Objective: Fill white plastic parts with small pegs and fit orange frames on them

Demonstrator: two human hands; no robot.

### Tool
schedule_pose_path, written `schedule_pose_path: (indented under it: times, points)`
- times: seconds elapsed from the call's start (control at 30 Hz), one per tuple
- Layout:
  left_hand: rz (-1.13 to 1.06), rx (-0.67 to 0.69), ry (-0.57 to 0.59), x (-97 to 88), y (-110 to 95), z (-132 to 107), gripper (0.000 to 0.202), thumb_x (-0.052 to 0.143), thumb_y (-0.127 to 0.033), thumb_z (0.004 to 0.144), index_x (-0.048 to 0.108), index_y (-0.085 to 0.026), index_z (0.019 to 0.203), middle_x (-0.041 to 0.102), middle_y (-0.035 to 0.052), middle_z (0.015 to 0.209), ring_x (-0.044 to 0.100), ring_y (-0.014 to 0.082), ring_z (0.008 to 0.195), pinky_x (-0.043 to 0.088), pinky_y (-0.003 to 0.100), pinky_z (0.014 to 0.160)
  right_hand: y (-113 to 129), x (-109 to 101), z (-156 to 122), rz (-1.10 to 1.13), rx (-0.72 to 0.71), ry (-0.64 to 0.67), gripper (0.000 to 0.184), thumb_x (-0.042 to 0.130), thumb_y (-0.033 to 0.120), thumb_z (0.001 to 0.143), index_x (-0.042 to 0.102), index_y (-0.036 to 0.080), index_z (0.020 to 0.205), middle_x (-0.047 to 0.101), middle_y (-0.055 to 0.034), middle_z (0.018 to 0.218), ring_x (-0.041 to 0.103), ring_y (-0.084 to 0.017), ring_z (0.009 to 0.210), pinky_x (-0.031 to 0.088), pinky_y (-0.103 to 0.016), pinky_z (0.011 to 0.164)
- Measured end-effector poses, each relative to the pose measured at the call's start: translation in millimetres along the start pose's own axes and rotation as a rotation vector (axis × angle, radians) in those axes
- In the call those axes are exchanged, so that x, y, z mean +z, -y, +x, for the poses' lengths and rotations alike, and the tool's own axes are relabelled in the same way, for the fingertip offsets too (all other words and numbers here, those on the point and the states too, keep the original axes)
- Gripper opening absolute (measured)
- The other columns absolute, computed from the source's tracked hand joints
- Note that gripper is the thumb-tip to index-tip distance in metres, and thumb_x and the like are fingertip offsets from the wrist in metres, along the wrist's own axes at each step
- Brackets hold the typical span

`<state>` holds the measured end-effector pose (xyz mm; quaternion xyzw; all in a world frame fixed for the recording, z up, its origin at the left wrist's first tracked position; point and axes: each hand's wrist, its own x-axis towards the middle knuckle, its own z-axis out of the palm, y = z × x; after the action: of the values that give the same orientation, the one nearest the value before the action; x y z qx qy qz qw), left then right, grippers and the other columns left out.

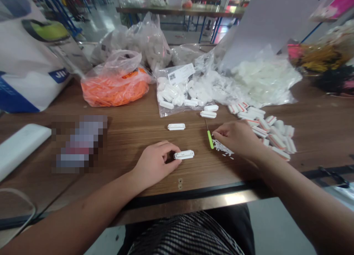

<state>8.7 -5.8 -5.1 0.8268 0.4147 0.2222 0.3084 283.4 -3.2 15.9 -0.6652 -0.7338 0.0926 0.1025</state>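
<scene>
Where the brown wooden bench (124, 137) ends at its dark front edge, both bare forearms reach in over it from the bottom of the view. The left hand (155, 162) rests on the wood just past that edge with its grip closed. Thumb and fingertips pinch one end of a small white rectangular plastic housing (184, 154), which lies flat on the bench and points to the right, with a row of tiny openings along its side. Near it to the right, the right hand (238, 137) lies knuckles up, fingers curled down onto a little heap of tiny white plastic bits (222, 147). Its fingertips are just beside a thin tool with a lime-green handle (210, 138), which lies on the wood between the two hands. Whether this grip has hold of anything cannot be told, since the fingers hide their own tips. Just beyond the left hand a second white housing (176, 127) lies alone, and a little farther a pair of white housings (208, 111) lie side by side. To the right of the right hand spreads a loose pile of white housings with orange-red stripes (265, 131). Farther back sit a clear plastic bag of white parts with a printed label (177, 92), a clear bag stuffed with orange strips (116, 87) to its left, and a large white and blue sack (27, 63) at the far left.
</scene>
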Motion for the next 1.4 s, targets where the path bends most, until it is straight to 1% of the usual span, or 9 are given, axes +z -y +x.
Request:
schedule_pose_path:
  times: [0.27, 0.4, 0.53, 0.67, 0.77, 0.87, 0.93, 1.13, 1.4]
  points:
    - [0.009, 0.002, 0.005, -2.1, -2, 0, 0.008, 0.068, -0.021, 0.077, 0.068, -0.021, 0.085, 0.056, -0.0040, 0.067, 0.044, 0.0089, 0.053, 0.038, 0.023, 0.056, -6, 5, -1, 0.054, 0.003, -0.025, 0.023, 0.056, 0.031, 0.078, 0.075, 0.020, 0.073, 0.068, -0.0004, 0.059, 0.060, -0.016, 0.057, 0.039, -0.026, 0.058]
    - [0.011, -0.005, 0.002, -2.0, -2, 0, 0.008, 0.068, -0.021, 0.077, 0.068, -0.021, 0.085, 0.056, -0.0043, 0.067, 0.045, 0.0089, 0.053, 0.038, 0.023, 0.056, -6, 7, 0, 0.101, -0.014, -0.037, 0.022, 0.056, 0.030, 0.077, 0.074, 0.020, 0.068, 0.069, -0.0016, 0.059, 0.061, -0.017, 0.056, 0.041, -0.027, 0.056]
    - [0.011, -0.017, 0.004, -1.7, -2, -1, 0.010, 0.068, -0.021, 0.076, 0.068, -0.022, 0.086, 0.057, -0.0040, 0.069, 0.045, 0.0089, 0.053, 0.037, 0.023, 0.056, -2, 8, 3, 0.166, 0.092, -0.031, 0.019, 0.059, 0.029, 0.074, 0.072, 0.020, 0.064, 0.069, -0.0017, 0.058, 0.061, -0.017, 0.055, 0.041, -0.027, 0.052]
    - [0.006, -0.029, 0.012, -1.7, -4, 0, 0.008, 0.067, -0.021, 0.077, 0.069, -0.021, 0.085, 0.057, -0.0038, 0.069, 0.045, 0.0087, 0.053, 0.036, 0.023, 0.055, 9, 3, -1, 0.350, 0.161, -0.076, 0.016, 0.062, 0.030, 0.073, 0.070, 0.019, 0.066, 0.067, -0.0011, 0.057, 0.059, -0.016, 0.053, 0.041, -0.027, 0.050]
    - [-0.001, -0.027, 0.013, -1.1, -4, 0, 0.009, 0.068, -0.021, 0.077, 0.069, -0.022, 0.086, 0.058, -0.0038, 0.070, 0.045, 0.0089, 0.054, 0.037, 0.023, 0.056, 26, -2, -8, 0.467, 0.003, -0.059, 0.013, 0.061, 0.028, 0.076, 0.068, 0.020, 0.068, 0.069, -0.0008, 0.065, 0.061, -0.015, 0.060, 0.044, -0.027, 0.058]
    - [-0.013, -0.028, 0.015, -0.5, -3, 0, 0.009, 0.068, -0.021, 0.077, 0.069, -0.021, 0.086, 0.057, -0.0038, 0.070, 0.045, 0.0086, 0.053, 0.036, 0.023, 0.055, 44, -1, -15, 0.445, -0.209, 0.038, 0.011, 0.062, 0.022, 0.078, 0.067, 0.021, 0.068, 0.067, 0.0013, 0.068, 0.060, -0.013, 0.066, 0.044, -0.030, 0.071]
    - [-0.014, -0.027, 0.013, -0.3, -3, -1, 0.008, 0.067, -0.021, 0.077, 0.069, -0.021, 0.085, 0.057, -0.0040, 0.069, 0.044, 0.0086, 0.053, 0.036, 0.023, 0.055, 51, 2, -17, 0.421, -0.274, 0.071, 0.011, 0.062, 0.019, 0.079, 0.066, 0.021, 0.068, 0.065, 0.0026, 0.066, 0.058, -0.013, 0.066, 0.042, -0.032, 0.075]
    - [-0.003, -0.029, 0.012, -0.8, -3, -1, 0.008, 0.067, -0.022, 0.078, 0.069, -0.022, 0.085, 0.056, -0.0039, 0.068, 0.046, 0.0092, 0.054, 0.037, 0.023, 0.056, 58, 8, -15, 0.380, -0.359, 0.068, 0.012, 0.061, 0.018, 0.081, 0.064, 0.019, 0.070, 0.062, 0.0026, 0.064, 0.055, -0.012, 0.063, 0.039, -0.034, 0.077]
    - [-0.007, -0.022, 0.004, 0.5, -2, -1, 0.009, 0.067, -0.022, 0.077, 0.070, -0.022, 0.086, 0.057, -0.0038, 0.068, 0.045, 0.0093, 0.054, 0.037, 0.023, 0.056, 62, 7, -16, 0.305, -0.367, 0.061, 0.011, 0.061, 0.017, 0.079, 0.063, 0.020, 0.069, 0.062, 0.0031, 0.065, 0.055, -0.012, 0.065, 0.038, -0.031, 0.074]
